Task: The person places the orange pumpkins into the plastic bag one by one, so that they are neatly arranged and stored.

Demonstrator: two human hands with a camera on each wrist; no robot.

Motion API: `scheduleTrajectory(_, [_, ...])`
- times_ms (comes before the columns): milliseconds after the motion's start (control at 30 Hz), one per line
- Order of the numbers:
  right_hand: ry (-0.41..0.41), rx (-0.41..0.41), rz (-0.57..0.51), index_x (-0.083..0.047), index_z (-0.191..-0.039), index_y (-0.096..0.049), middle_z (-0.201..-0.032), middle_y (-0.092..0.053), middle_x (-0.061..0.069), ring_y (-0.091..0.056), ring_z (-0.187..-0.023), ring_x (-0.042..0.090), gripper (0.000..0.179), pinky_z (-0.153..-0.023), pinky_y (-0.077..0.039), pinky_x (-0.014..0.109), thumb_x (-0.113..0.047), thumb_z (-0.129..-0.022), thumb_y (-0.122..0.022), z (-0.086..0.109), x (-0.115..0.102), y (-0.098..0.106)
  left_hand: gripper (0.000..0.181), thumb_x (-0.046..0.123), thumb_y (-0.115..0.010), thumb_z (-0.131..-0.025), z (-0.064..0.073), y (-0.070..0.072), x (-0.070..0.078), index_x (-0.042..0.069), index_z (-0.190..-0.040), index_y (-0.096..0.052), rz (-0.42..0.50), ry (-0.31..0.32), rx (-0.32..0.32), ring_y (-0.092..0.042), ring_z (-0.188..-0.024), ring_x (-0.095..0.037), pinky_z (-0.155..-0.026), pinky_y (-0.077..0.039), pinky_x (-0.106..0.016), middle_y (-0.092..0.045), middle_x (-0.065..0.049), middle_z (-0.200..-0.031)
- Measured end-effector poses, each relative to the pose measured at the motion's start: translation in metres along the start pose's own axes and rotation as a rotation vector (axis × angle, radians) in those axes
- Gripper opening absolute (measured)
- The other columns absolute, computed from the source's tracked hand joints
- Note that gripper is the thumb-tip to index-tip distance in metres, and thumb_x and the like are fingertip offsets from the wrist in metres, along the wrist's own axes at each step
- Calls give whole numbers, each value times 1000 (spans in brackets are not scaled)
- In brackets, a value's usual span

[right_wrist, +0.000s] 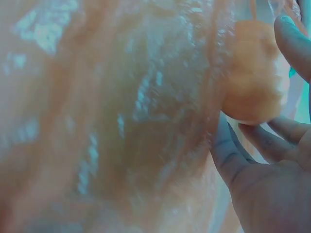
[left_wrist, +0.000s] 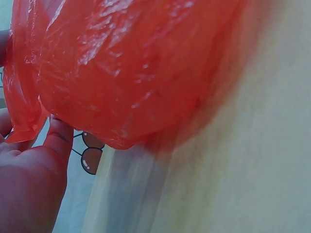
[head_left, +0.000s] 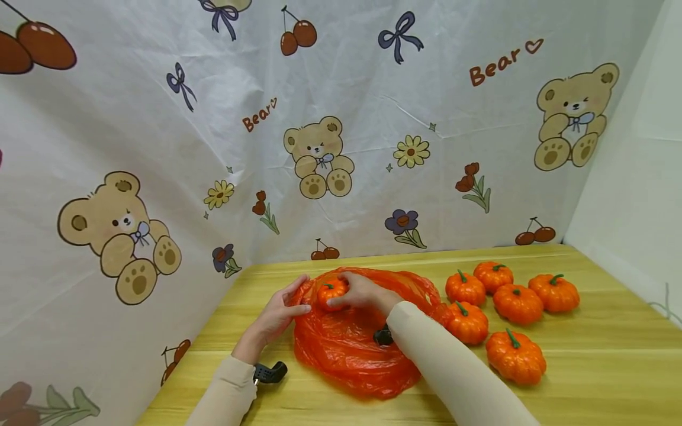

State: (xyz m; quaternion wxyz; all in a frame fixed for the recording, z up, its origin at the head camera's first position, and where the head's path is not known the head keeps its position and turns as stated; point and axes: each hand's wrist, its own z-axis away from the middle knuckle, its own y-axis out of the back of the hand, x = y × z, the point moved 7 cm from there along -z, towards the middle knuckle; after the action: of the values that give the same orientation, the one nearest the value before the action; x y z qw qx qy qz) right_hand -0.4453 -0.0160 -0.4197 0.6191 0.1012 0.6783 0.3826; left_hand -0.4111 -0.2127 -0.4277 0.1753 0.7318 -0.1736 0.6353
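A translucent red plastic bag (head_left: 346,367) lies crumpled on the table with its mouth spread. At its left rim, my left hand (head_left: 274,313) grips the bag's edge between thumb and fingers. The left wrist view shows the bag's side (left_wrist: 136,73) bulging beside that hand, its film over some fingers (left_wrist: 59,138). My right hand (head_left: 364,291) holds a small orange toy pumpkin (head_left: 326,294) with a green stem, over the bag's mouth near the left hand. In the right wrist view, thumb and fingers surround the pumpkin (right_wrist: 255,73), with bag film beside it.
Several more orange pumpkins (head_left: 518,304) stand on the wooden table (head_left: 602,355) to the right, one (head_left: 466,323) against the bag's right side. A bear-printed cloth (head_left: 362,219) hangs behind and on the left. A white wall (head_left: 634,195) rises at the right.
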Motion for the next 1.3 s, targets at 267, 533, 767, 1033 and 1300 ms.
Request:
scheduleTrajectory(267, [61, -21, 59, -13, -151, -50, -145, -58, 11, -58, -129, 31, 77, -115, -48, 51, -46, -87, -79, 1, -8, 12, 87, -3, -61, -95, 3, 1, -2, 4, -165, -10, -7, -3, 16, -13, -160, -35, -122, -32, -33, -9, -12, -174])
scheduleTrajectory(533, [71, -34, 60, -9, -146, -53, -144, -59, 16, -59, -129, 33, 68, -108, -53, 49, -42, -91, -77, 9, -15, 28, 88, -2, -61, -95, 5, -1, -3, 5, -166, -10, -5, 6, 17, -14, -160, -35, -121, -33, -32, -10, -11, -174])
scheduleTrajectory(767, [84, -50, 54, -12, -146, -52, -144, -60, 15, -61, -126, 30, 65, -104, -56, 46, -39, -92, -76, 24, -20, 50, 86, -3, -60, -95, 5, -2, -3, 6, -166, -11, 3, 7, 20, -14, -160, -35, -121, -34, -33, -10, -11, -174])
scheduleTrajectory(1033, [126, -87, 59, -11, -148, -51, -144, -60, 16, -58, -130, 34, 65, -107, -53, 52, -36, -93, -76, 47, -25, 63, 89, -1, -63, -95, 2, -3, -3, 3, -165, -8, 3, -1, 6, -13, -160, -35, -121, -33, -31, -9, -13, -174])
scheduleTrajectory(1300, [154, -113, 98, -14, -150, -49, -147, -58, 16, -59, -130, 33, 67, -106, -55, 53, -38, -93, -75, 64, -31, 75, 88, -3, -63, -94, 1, -2, 2, 5, -165, -12, 14, -10, 19, -15, -160, -35, -121, -33, -32, -11, -13, -174])
